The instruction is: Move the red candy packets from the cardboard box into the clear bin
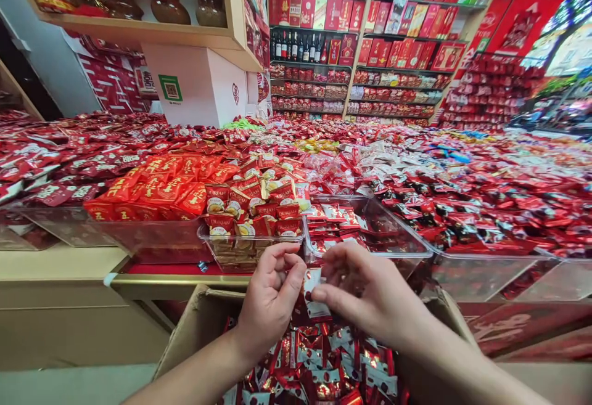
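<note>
A small red and white wrapped candy packet (314, 294) is held upright between my two hands, above an open cardboard box (185, 325). My left hand (271, 300) is closed, thumb and curled fingers at the packet's left edge. From the other side, my right hand (374, 291) grips it with the thumb across its front; some fingertips are hidden behind. Below, many similar red and white candy packets (324, 355) fill the box. Just past my hands stands a clear plastic bin (402, 249), partly filled with red packets (330, 217) lying in layers.
Left of that bin, a clear bin (252, 248) holds durian candies (250, 208); another holds bright red packets (157, 186). Heaped sweets (462, 201) spread to the right. A gold-edged counter rim (176, 280) borders the box. Shelves of bottles and gift boxes (319, 13) stand behind.
</note>
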{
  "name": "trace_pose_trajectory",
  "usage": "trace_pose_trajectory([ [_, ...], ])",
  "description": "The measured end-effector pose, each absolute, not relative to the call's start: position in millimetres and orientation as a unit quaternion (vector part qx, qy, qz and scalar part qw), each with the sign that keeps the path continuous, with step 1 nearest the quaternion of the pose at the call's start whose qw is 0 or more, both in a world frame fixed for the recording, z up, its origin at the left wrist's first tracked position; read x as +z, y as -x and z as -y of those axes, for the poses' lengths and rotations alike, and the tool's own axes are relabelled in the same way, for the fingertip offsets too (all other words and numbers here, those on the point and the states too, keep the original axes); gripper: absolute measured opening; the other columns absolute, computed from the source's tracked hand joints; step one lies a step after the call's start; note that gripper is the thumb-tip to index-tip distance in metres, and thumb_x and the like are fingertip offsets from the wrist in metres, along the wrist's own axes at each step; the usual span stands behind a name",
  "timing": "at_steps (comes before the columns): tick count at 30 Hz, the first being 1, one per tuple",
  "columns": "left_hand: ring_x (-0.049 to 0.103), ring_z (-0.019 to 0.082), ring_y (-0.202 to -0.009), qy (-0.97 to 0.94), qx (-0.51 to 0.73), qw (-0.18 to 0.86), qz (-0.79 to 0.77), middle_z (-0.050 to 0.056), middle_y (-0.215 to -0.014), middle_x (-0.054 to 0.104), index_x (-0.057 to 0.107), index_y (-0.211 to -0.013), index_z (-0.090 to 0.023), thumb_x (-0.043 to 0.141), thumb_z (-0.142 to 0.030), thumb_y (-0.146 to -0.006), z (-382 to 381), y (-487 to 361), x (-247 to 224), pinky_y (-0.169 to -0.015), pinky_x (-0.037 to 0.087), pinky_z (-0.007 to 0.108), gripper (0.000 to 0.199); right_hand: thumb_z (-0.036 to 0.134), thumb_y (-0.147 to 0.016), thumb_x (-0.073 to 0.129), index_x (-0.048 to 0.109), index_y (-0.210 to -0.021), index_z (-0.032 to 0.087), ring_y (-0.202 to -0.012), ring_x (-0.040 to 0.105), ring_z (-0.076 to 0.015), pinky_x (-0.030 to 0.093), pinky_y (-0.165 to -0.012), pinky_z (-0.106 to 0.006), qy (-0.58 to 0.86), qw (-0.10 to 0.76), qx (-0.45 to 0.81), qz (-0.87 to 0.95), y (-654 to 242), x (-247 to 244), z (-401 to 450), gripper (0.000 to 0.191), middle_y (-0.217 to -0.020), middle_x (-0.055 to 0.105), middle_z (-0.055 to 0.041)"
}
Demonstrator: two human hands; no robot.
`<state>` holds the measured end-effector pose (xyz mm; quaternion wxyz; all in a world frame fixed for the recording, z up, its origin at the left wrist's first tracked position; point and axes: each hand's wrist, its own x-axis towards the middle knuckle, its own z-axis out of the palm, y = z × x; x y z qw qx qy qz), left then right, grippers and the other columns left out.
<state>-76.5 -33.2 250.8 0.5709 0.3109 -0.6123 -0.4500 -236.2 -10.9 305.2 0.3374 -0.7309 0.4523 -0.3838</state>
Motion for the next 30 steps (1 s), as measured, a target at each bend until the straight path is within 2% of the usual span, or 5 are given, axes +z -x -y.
trace_pose_trajectory([
  [9,0.054,0.008,-0.068,-0.308,-0.529,0.526,0.590,-0.002,-0.081,0.058,0.048,-0.101,-0.022,0.050,-0.035,-0.086,31,75,256,-0.062,0.045,0.017,0.019,0.022,-0.070,0.069,0.041,-0.089,0.021,-0.059,0.046,-0.0065,0.037,-0.055,-0.021,0.575,0.561,-0.484,-0.348,233,268,13,0.033,-0.069,0.049,0.0055],
  [16,0.055,0.009,-0.064,-0.311,-0.531,0.495,0.613,-0.002,-0.081,0.060,0.047,-0.104,-0.024,0.057,-0.026,-0.080,32,73,264,-0.058,0.045,0.016,0.026,0.020,-0.071,0.066,0.039,-0.099,0.023,-0.064,0.049,-0.0086,0.040,-0.059,-0.023,0.563,0.564,-0.498,-0.342,232,267,9,0.039,-0.075,0.050,0.0038],
  [22,0.057,0.012,-0.071,-0.342,-0.433,0.446,0.705,-0.002,-0.074,0.060,0.060,-0.081,-0.020,0.061,-0.023,-0.076,34,66,266,-0.065,0.046,0.018,0.005,0.009,-0.072,0.056,0.047,-0.105,0.024,-0.075,0.052,-0.0122,0.044,-0.068,-0.027,0.704,0.381,-0.463,-0.381,232,272,4,0.037,-0.084,0.055,-0.0001],
  [26,0.054,0.008,-0.061,-0.312,-0.488,0.521,0.627,-0.004,-0.071,0.058,0.054,-0.082,-0.021,0.058,-0.024,-0.080,32,69,265,-0.057,0.045,0.015,0.006,0.024,-0.074,0.062,0.045,-0.097,0.023,-0.072,0.056,-0.0123,0.047,-0.061,-0.025,0.565,0.547,-0.514,-0.343,226,269,3,0.028,-0.084,0.057,-0.0004],
  [30,0.055,0.007,-0.065,-0.266,-0.543,0.516,0.607,-0.004,-0.080,0.056,0.053,-0.092,-0.023,0.060,-0.020,-0.078,30,70,267,-0.059,0.046,0.014,0.016,0.028,-0.074,0.064,0.043,-0.095,0.024,-0.073,0.059,-0.0125,0.049,-0.065,-0.026,0.529,0.533,-0.568,-0.338,224,270,2,0.030,-0.080,0.061,0.0009],
])
